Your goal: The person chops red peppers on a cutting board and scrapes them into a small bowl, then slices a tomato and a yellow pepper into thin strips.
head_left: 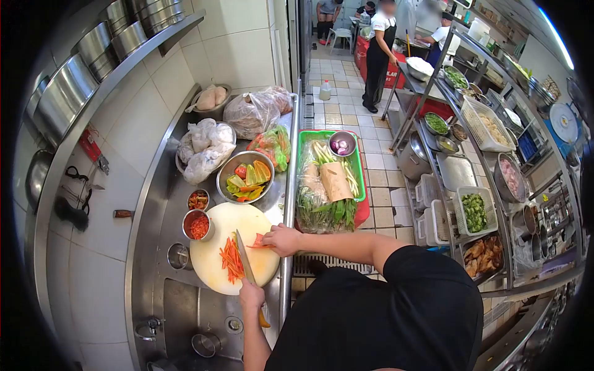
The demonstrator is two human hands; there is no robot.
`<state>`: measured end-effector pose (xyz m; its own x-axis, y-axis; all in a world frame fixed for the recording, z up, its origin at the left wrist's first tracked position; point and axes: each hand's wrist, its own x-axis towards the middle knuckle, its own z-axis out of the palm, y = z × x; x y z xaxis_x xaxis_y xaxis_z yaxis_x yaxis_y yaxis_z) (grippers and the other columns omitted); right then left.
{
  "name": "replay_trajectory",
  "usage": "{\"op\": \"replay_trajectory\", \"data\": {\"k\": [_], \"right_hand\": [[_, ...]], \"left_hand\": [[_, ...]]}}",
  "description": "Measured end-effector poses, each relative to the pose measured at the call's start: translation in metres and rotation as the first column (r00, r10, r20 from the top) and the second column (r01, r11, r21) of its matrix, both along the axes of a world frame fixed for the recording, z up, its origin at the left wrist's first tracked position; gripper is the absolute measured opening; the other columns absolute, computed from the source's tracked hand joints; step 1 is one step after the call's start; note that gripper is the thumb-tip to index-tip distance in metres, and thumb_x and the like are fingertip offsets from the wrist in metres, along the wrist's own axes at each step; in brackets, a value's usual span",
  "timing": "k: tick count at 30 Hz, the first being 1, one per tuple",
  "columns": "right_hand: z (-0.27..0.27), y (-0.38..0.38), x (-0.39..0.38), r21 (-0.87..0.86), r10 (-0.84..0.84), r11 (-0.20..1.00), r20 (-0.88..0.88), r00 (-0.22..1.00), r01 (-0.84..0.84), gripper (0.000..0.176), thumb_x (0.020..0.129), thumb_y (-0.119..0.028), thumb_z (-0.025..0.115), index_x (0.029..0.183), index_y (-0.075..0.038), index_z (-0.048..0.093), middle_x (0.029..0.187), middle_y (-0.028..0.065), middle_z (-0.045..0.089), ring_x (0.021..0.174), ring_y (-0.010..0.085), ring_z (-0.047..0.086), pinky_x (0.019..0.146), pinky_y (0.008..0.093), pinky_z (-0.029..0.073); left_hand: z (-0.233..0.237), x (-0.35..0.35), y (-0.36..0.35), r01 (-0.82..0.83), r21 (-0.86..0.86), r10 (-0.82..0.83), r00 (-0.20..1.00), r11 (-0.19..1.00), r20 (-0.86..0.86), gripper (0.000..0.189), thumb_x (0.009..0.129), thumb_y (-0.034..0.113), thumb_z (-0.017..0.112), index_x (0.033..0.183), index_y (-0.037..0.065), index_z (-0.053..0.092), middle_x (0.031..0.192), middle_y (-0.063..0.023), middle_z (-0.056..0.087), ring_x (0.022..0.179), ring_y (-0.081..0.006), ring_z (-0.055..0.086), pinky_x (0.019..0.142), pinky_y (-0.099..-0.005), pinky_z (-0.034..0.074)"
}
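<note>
My left hand (252,295) is closed round the handle of a kitchen knife (245,260), whose blade lies over a round white cutting board (213,226). On the board's right edge, my right hand (282,240) has its fingers closed on a flat piece of red pepper (260,242), just right of the blade. A pile of thin red pepper strips (232,260) lies left of the blade. Beyond the board, a steel bowl holds yellow, green and orange pepper pieces (250,179). A cup of chopped red pepper (198,226) stands at the board's left edge.
The board rests beside a steel sink (198,303). Plastic-bagged food (257,111) stands behind it. At right, a green crate (303,139) holds leafy greens. A rack (461,247) with food trays lines the far right. A person in an apron (377,59) stands in the aisle.
</note>
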<state>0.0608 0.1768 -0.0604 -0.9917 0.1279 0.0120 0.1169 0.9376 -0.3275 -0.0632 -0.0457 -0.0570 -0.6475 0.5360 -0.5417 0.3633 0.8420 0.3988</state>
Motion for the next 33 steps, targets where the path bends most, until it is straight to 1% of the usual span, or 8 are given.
{"op": "replay_trajectory", "data": {"k": [3, 5, 9, 11, 19, 22, 29, 33], "right_hand": [[0.003, -0.007, 0.002, -0.16, -0.217, 0.96, 0.096, 0.972, 0.23, 0.035, 0.088, -0.026, 0.061, 0.122, -0.017, 0.063, 0.12, 0.0073, 0.063, 0.1, 0.029, 0.061, 0.093, 0.0437, 0.044], [-0.006, -0.006, 0.0, -0.729, -0.426, 0.589, 0.084, 0.901, 0.347, 0.034, 0.09, -0.035, 0.062, 0.118, -0.014, 0.065, 0.117, 0.0138, 0.061, 0.09, 0.0306, 0.063, 0.091, 0.0424, 0.043], [0.013, -0.042, 0.014, -0.591, -0.483, 0.727, -0.078, 0.872, 0.35, 0.038, 0.087, -0.04, 0.066, 0.116, -0.017, 0.067, 0.114, 0.0125, 0.059, 0.101, 0.0296, 0.059, 0.093, 0.0444, 0.042], [-0.02, -0.066, 0.012, 0.029, -0.186, 0.98, -0.21, 0.96, 0.196, 0.041, 0.081, -0.043, 0.071, 0.114, -0.02, 0.068, 0.118, 0.0101, 0.055, 0.113, 0.0306, 0.051, 0.095, 0.0476, 0.04], [-0.045, -0.057, -0.002, -0.186, -0.239, 0.963, -0.255, 0.937, 0.195, 0.035, 0.083, -0.031, 0.069, 0.115, -0.015, 0.066, 0.12, 0.0112, 0.054, 0.12, 0.0336, 0.046, 0.102, 0.0466, 0.039], [-0.041, -0.048, -0.003, -0.319, -0.356, 0.903, -0.186, 0.916, 0.287, 0.055, 0.069, -0.008, 0.072, 0.122, -0.008, 0.059, 0.123, 0.0151, 0.055, 0.124, 0.0353, 0.046, 0.106, 0.0398, 0.04], [-0.012, -0.024, -0.001, -0.275, -0.224, 0.942, -0.079, 0.971, 0.195, 0.049, 0.069, -0.016, 0.077, 0.115, -0.007, 0.063, 0.117, 0.0149, 0.058, 0.117, 0.0343, 0.05, 0.101, 0.0417, 0.043], [-0.007, -0.015, -0.008, -0.085, -0.232, 0.964, 0.191, 0.954, 0.251, 0.041, 0.077, -0.026, 0.076, 0.11, -0.008, 0.063, 0.112, 0.0131, 0.061, 0.111, 0.0326, 0.055, 0.096, 0.0432, 0.045]], "left_hand": [[-0.005, -0.004, 0.001, 0.034, -0.004, -0.035, 0.999, 0.999, -0.015, 0.031, 0.095, 0.02, 0.049, 0.118, -0.001, 0.047, 0.1, -0.033, 0.065, 0.096, -0.0479, 0.064, 0.087, -0.0531, 0.05], [-0.007, -0.005, 0.0, 0.046, 0.013, -0.045, 0.999, 0.999, -0.02, 0.032, 0.095, 0.019, 0.049, 0.118, -0.002, 0.047, 0.099, -0.0331, 0.065, 0.096, -0.0479, 0.065, 0.086, -0.053, 0.05], [-0.008, -0.004, 0.0, 0.063, 0.021, -0.062, 0.998, 0.998, -0.015, 0.034, 0.094, 0.018, 0.049, 0.12, -0.003, 0.046, 0.097, -0.0335, 0.066, 0.094, -0.0477, 0.065, 0.086, -0.0525, 0.05], [-0.012, -0.005, 0.002, 0.085, 0.014, -0.084, 0.996, 0.996, -0.036, 0.034, 0.094, 0.018, 0.049, 0.12, -0.004, 0.046, 0.096, -0.0334, 0.066, 0.094, -0.0476, 0.065, 0.086, -0.0524, 0.051], [-0.007, -0.006, 0.005, 0.103, 0.024, -0.101, 0.992, 0.994, -0.073, 0.036, 0.095, 0.019, 0.049, 0.121, -0.005, 0.045, 0.096, -0.0325, 0.066, 0.092, -0.0466, 0.066, 0.084, -0.0517, 0.052], [0.002, -0.002, 0.004, 0.089, 0.008, -0.089, 0.995, 0.996, -0.037, 0.035, 0.095, 0.02, 0.049, 0.121, -0.004, 0.045, 0.098, -0.0325, 0.066, 0.093, -0.0461, 0.066, 0.085, -0.0511, 0.052], [-0.006, -0.006, 0.003, 0.087, 0.007, -0.087, 0.996, 0.996, -0.03, 0.035, 0.096, 0.021, 0.049, 0.121, -0.003, 0.045, 0.101, -0.0332, 0.065, 0.097, -0.0463, 0.065, 0.088, -0.0513, 0.05], [-0.012, -0.007, 0.002, 0.082, 0.015, -0.082, 0.996, 0.996, -0.027, 0.036, 0.096, 0.021, 0.049, 0.121, -0.003, 0.046, 0.101, -0.0331, 0.065, 0.098, -0.047, 0.065, 0.088, -0.0512, 0.05]]}}
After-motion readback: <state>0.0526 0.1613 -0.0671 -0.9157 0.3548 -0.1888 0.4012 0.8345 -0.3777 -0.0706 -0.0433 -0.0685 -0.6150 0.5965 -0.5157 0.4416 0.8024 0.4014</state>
